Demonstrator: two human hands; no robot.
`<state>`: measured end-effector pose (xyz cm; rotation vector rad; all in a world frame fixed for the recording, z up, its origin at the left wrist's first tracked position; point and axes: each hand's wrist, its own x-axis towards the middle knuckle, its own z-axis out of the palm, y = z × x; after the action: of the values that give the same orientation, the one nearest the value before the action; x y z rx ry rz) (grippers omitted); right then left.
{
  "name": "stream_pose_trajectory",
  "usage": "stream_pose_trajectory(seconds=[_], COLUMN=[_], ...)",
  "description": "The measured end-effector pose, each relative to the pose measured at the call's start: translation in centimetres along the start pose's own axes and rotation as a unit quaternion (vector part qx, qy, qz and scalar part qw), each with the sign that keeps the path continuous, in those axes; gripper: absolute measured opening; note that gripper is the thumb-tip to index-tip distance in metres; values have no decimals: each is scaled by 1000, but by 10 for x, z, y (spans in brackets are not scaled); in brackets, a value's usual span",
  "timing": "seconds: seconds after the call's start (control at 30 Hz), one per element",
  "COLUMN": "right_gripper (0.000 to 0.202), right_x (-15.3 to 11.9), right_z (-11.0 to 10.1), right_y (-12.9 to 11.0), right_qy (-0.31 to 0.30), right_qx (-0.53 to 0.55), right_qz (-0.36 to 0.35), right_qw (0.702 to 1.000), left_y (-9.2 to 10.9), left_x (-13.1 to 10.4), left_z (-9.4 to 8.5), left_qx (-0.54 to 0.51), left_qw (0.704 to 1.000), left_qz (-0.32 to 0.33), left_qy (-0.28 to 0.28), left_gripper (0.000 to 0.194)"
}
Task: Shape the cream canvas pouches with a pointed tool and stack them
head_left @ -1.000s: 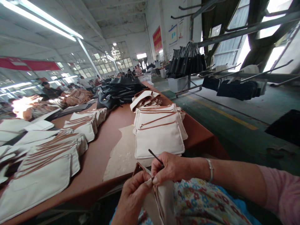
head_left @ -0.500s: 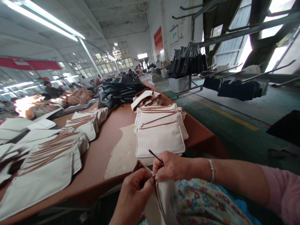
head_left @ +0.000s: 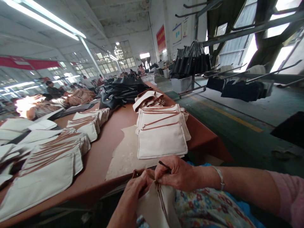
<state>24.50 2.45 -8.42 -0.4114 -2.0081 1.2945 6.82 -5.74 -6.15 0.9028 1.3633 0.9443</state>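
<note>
Both hands have sunk lower against the brown surface (head_left: 104, 155); left hand (head_left: 139, 186) pinches the cream pouch (head_left: 154, 205), right hand (head_left: 178, 174) grips a thin dark tool (head_left: 164, 166).

pouch (head_left: 154, 205) in lap before table (head_left: 106, 152), stacked pouches (head_left: 162, 133) behind, more stacks (head_left: 52, 158) left

Left hand (head_left: 136, 190) fingers curl behind the canvas pouch (head_left: 154, 207), tips hidden; the pouch bottom is cut off by the lower edge. Thin dark tool (head_left: 164, 166) in the right hand (head_left: 179, 174) is mostly covered, type unclear. Far workers and the wall posters (head_left: 177, 33) are too small to read.
</note>
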Motion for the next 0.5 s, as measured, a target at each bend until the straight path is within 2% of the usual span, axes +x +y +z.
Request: stream_pose_trajectory(seconds=[0.1,0.2,0.33,0.37,0.43,0.5], right_gripper=[12,15,19,19,15,16], right_x=[-1,-2,-4,-5,-8,-10], right_z=[-3,-8,-15,-16,-17,-18], right_y=[4,9,13,13,11,7], right_qy=[-10,-29,-68,-77,-83,-84], right_qx=[-69,-123,-191,-192,-139,-32], right_qz=[-90,-176,-249,-248,-210,-109], right_qw=[994,976,947,946,964,990], left_y=[-1,-2,-3,-3,-4,-5], left_x=[0,-1,-1,-1,-1,-1], left_z=[-1,2,4,3,2,0], left_qx=[-47,-87,-55,-38,8,68], left_qw=[998,992,994,995,996,995], left_qz=[-47,-80,-59,-52,-31,-2], left_qy=[-8,-46,-75,-77,-79,-72], left_gripper=[51,46,40,42,45,47])
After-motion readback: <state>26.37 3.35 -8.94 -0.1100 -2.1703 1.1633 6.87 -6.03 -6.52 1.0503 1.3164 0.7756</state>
